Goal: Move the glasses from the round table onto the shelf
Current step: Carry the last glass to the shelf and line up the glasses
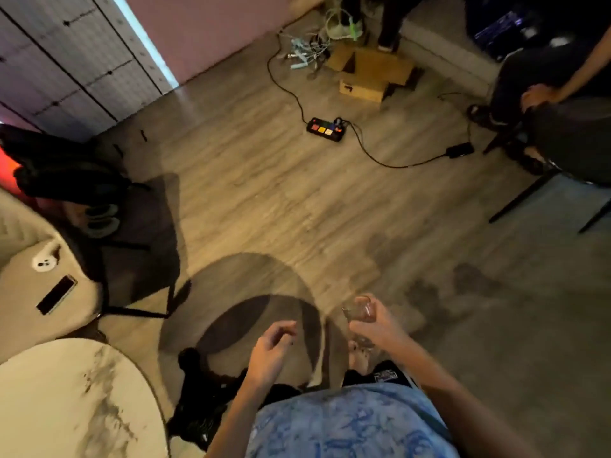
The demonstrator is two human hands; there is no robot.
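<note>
My right hand grips a clear drinking glass, held upright over the wooden floor in front of my body. My left hand hangs beside it, fingers loosely curled and holding nothing. The round marble-topped table shows at the bottom left corner, and no glasses are visible on the part of it that I see. No shelf is in view.
A black power strip with cables lies on the floor ahead. A cardboard box stands beyond it. Another person sits at the right on a dark chair. A beige sofa arm and a dark bag are at the left.
</note>
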